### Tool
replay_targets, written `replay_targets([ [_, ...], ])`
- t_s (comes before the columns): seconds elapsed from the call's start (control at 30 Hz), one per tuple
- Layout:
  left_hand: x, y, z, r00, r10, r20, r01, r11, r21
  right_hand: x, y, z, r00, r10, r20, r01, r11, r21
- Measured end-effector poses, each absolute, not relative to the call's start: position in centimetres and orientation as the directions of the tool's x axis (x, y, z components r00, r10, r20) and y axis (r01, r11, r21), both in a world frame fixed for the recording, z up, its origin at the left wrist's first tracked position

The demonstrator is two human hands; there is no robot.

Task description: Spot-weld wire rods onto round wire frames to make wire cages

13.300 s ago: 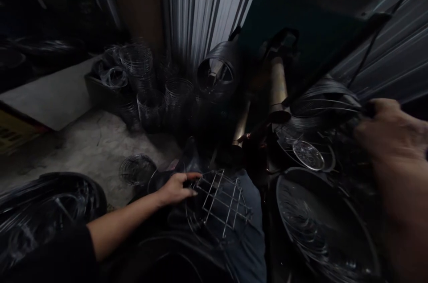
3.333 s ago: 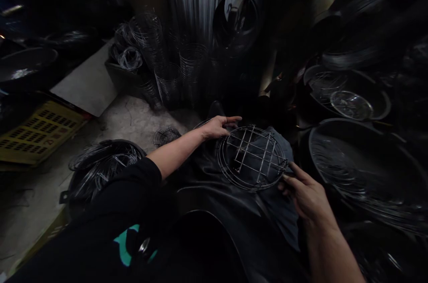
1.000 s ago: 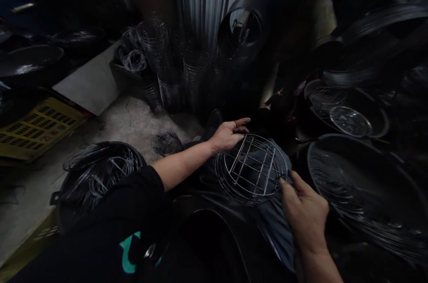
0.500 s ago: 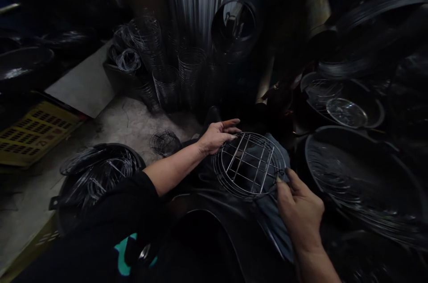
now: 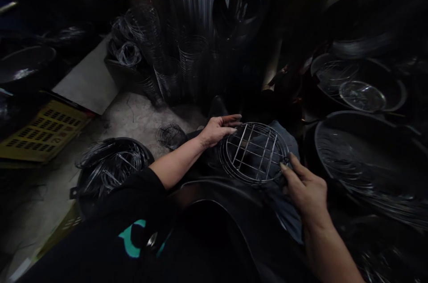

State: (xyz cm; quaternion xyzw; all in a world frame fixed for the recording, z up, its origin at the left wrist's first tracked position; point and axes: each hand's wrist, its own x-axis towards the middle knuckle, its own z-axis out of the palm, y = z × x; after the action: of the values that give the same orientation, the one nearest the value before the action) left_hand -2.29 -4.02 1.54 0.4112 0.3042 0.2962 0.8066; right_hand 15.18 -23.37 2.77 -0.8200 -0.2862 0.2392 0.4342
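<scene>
Above my lap, a round wire rack (image 5: 254, 153) with crossing bars and several ring wires is held between both hands. My left hand (image 5: 216, 131) has its thumb and fingers at the far left rim, with the index finger stretched along the top. On the right rim, where small wire ends stick out, my right hand (image 5: 306, 184) pinches the rack between thumb and fingers. Beneath it lie blue cloth (image 5: 290, 211) and a dark apron (image 5: 214, 189) over my legs.
A black tub (image 5: 147, 151) of loose wires stands on the left, beside a small wire coil (image 5: 170, 135). Wide black basins (image 5: 321, 140) with wire rings line the right. Stacked wire baskets (image 5: 193, 58) and a yellow crate (image 5: 43, 129) stand farther back.
The view has shifted slightly, moving the surroundings on the left rightward. Both hands still hold the wire rack, which sits a little higher and farther right in view.
</scene>
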Motion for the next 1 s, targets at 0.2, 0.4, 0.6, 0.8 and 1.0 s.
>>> replay_targets([
  [0.2, -3.0, -4.5, 1.1, 0.506, 0.851, -0.139, -0.114, 0.226, 0.968, 14.7, -23.8, 2.2, 0.655, 0.706, -0.271, -0.059, -0.310, -0.949],
  [0.4, -3.4, -4.1, 2.1, 0.608, 0.792, -0.059, -0.077, 0.132, 0.988, 14.2, -24.1, 2.9, 0.634, 0.733, -0.248, -0.036, -0.293, -0.956],
  [0.6, -2.0, -0.7, 5.2, 0.690, 0.603, -0.401, 0.343, 0.215, 0.914, 12.4, -24.5, 3.5, 0.579, 0.812, -0.076, 0.133, -0.186, -0.973],
  [0.8, -2.4, 0.7, 8.6, 0.697, 0.472, -0.540, 0.558, 0.118, 0.822, 11.5, -24.1, 5.3, 0.403, 0.908, 0.117, 0.364, -0.041, -0.931],
  [1.0, -2.6, 1.2, 12.1, 0.630, 0.689, -0.359, 0.493, 0.002, 0.870, 20.1, -30.3, 1.5, 0.891, 0.448, -0.067, 0.212, -0.544, -0.812],
])
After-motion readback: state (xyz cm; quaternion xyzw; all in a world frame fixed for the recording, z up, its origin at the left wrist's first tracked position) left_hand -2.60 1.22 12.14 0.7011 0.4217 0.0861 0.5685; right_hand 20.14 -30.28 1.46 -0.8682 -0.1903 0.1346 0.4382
